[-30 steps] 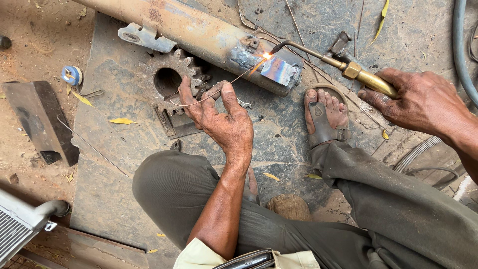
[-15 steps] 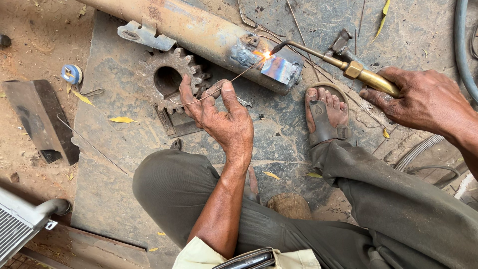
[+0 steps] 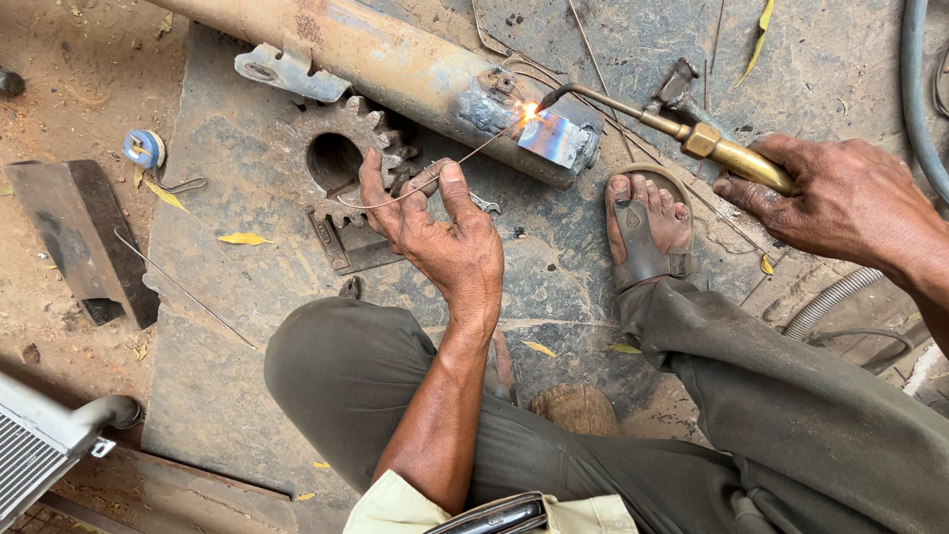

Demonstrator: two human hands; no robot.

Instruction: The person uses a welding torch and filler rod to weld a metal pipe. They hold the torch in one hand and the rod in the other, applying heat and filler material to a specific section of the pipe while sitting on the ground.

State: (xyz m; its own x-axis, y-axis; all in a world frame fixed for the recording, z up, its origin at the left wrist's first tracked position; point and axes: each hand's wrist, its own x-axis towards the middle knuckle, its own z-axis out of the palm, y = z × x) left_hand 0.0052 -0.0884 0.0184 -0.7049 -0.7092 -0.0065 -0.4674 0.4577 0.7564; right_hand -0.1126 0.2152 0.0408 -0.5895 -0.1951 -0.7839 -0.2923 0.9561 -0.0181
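Observation:
My left hand (image 3: 440, 227) pinches a thin filler rod (image 3: 474, 156) whose tip reaches the bright flame spot (image 3: 531, 111) on a rusty steel pipe (image 3: 395, 61). My right hand (image 3: 840, 198) grips the brass handle of a gas torch (image 3: 692, 133); its bent nozzle points at the same glowing spot. A shiny metal patch (image 3: 556, 138) sits on the pipe just right of the flame. A large rusty gear (image 3: 341, 163) lies under the pipe, beside my left fingers. My sandalled foot (image 3: 647, 232) rests on the plate below the torch.
A grey steel plate (image 3: 217, 326) covers the ground. A dark metal wedge (image 3: 79, 237) and a small blue roll (image 3: 143, 148) lie at left on the dirt. A radiator corner (image 3: 40, 445) shows at bottom left. Hoses (image 3: 914, 89) run along the right side.
The view has shifted slightly. Both hands hold nearly the same pose, with the rod and torch still at the glowing spot on the pipe.

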